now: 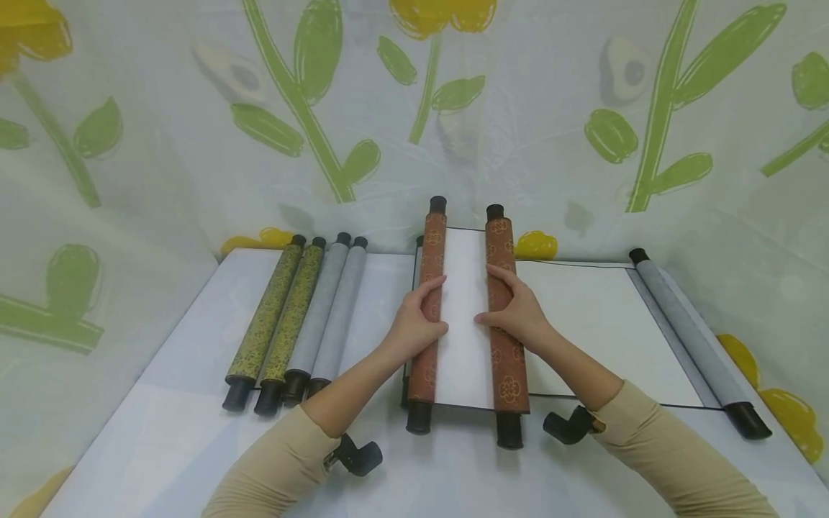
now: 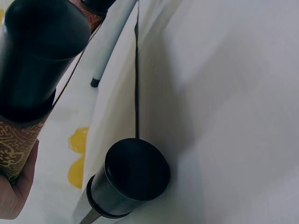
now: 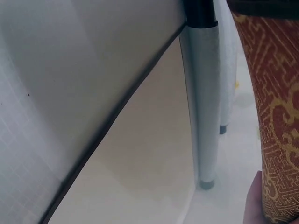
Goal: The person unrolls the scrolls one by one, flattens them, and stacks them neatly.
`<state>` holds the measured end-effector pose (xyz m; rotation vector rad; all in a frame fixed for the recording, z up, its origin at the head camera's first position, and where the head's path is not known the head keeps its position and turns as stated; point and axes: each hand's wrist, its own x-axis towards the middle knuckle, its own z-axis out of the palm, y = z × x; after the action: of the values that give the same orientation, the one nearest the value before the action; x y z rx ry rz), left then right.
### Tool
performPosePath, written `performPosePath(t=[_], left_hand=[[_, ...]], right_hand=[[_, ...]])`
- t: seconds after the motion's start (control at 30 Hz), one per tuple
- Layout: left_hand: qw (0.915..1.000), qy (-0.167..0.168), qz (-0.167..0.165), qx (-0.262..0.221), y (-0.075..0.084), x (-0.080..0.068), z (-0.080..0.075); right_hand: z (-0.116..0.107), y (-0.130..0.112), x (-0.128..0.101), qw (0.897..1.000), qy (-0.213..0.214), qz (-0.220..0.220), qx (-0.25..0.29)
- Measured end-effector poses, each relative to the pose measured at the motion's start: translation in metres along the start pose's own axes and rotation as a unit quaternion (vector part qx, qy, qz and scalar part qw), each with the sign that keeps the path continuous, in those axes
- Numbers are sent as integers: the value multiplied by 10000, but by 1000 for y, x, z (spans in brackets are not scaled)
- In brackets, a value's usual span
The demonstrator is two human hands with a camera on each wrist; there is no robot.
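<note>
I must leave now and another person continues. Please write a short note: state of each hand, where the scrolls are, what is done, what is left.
Left hand: grips the left brown roller.
Right hand: grips the right brown roller.
A narrow strip of white paper shows between the two rollers, so this scroll is partly rolled; whether it is being opened or closed cannot be told.
It lies on a larger open scroll with a grey roller at the far right.
Four rolled scrolls lie side by side on the left.
Left: probably finish the brown scroll, then the open one.

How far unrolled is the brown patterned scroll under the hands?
Partly unrolled: the brown scroll shows a white strip between its two rolled ends, the left hand on one roll and the right hand on the other.
</note>
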<state>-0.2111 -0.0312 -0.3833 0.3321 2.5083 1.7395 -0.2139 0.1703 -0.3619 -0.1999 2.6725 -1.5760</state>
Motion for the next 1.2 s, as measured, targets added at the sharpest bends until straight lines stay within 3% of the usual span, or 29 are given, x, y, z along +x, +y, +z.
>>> performPosePath(t=[0.5, 0.83, 1.07, 1.2], left_hand=[[9997, 17, -51, 223, -2, -2, -3], [9998, 96, -76, 131, -5, -3, -4], [9996, 71, 26, 254, -4, -3, -2], [9996, 51, 81, 278, -3, -2, -3]], right_hand=[[-6, -1, -1, 9983, -205, 551, 10], [-11, 3, -3, 9983, -212, 539, 69], [-10, 7, -3, 9996, -49, 67, -284], [-11, 6, -3, 9994, -70, 102, -329]])
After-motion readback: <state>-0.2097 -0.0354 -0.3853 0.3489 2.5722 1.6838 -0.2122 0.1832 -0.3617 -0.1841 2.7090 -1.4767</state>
